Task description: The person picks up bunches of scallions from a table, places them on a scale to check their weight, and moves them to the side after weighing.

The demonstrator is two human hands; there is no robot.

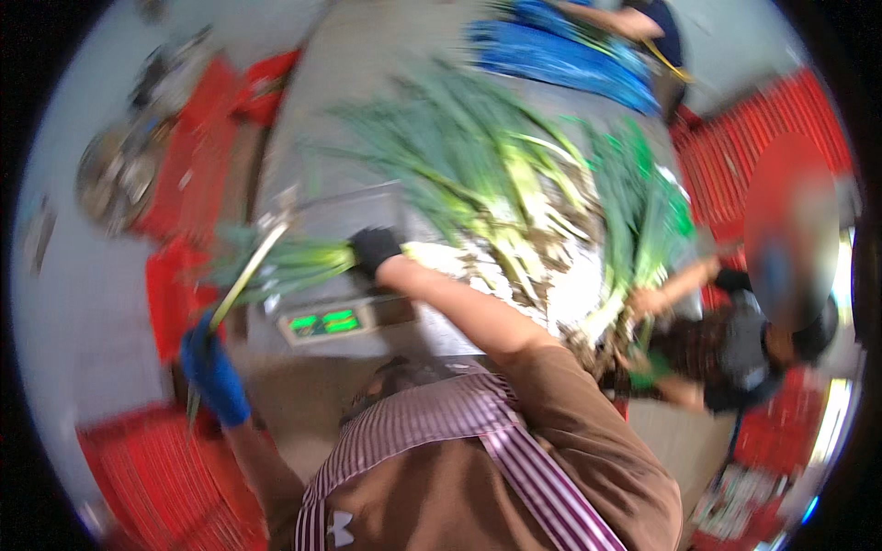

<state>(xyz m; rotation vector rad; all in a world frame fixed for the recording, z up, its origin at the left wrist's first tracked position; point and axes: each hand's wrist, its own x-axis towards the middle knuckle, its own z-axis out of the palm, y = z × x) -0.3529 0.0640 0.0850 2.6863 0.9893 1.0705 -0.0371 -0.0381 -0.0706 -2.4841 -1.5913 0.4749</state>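
My left hand point(215, 375), in a blue glove, grips a single leek point(252, 270) off the near left side of the table. The leek slants up to the right, its root end blurred at the top. Over the scale, my right hand point(375, 249) in a black glove is closed around a bunch of leeks point(310, 260). The bunch's green leaves point left and its white ends right. Under it shows the metal plate of a digital scale point(351, 210). The lit green display point(325, 322) faces me. A large pile of leeks point(475, 165) lies beyond my right hand.
At the right, a co-worker's hand point(646, 303) holds another leek bunch point(623, 213). A second person point(641, 27) stands at the far end by blue plastic bags point(558, 65). Red crates point(165, 475) are stacked at the lower left, with more red crates point(758, 151) at the right.
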